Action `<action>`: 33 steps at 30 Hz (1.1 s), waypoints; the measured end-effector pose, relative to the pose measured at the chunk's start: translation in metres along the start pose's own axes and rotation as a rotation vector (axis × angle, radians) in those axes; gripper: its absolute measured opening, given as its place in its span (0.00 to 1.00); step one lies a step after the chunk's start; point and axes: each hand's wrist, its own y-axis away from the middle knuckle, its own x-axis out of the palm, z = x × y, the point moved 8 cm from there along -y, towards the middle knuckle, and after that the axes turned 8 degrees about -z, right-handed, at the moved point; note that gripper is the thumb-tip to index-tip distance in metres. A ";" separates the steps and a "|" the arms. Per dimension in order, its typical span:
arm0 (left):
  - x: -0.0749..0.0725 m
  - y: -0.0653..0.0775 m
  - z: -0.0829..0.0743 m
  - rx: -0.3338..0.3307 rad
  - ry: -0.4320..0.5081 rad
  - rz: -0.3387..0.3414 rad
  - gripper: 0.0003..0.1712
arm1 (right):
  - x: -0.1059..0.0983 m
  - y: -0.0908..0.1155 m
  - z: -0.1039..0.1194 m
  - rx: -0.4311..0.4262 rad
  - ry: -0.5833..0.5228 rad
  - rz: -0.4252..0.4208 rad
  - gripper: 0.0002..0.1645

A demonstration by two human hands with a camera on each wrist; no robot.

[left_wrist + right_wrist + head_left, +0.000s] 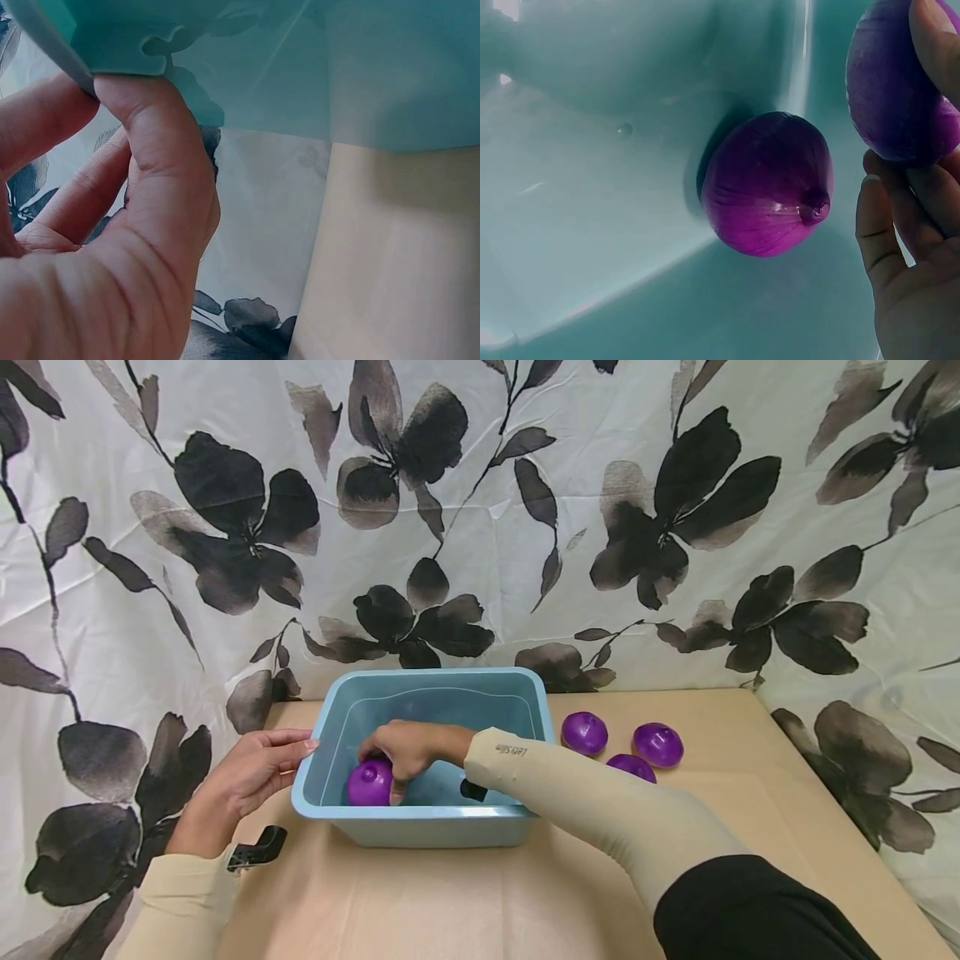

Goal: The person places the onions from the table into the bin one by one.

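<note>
Glossy round purple onion is inside the rectangular light-blue plastic tub, toward its left end; we see the right hand gripping it between thumb and fingers. Left hand pinches the tub's left rim. Second glossy purple onion lies loose in the tub near it; three more purple onions on the tan table. We'd flag: smooth skin could slip if the grip loosens, a bump could roll the loose one, a hard rim pull might shift the tub.
</note>
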 end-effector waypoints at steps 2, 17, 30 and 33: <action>0.000 0.000 0.000 0.001 0.000 0.001 0.06 | 0.001 -0.001 0.001 0.004 0.005 0.003 0.43; 0.001 -0.001 -0.001 -0.010 -0.031 -0.021 0.07 | -0.010 0.009 -0.001 0.099 0.037 -0.014 0.50; 0.002 0.002 -0.001 0.015 0.007 0.017 0.13 | -0.094 0.093 -0.004 0.163 -0.133 -0.240 0.44; 0.002 0.002 0.001 0.014 0.006 0.021 0.12 | -0.105 0.119 -0.013 0.177 -0.175 -0.291 0.43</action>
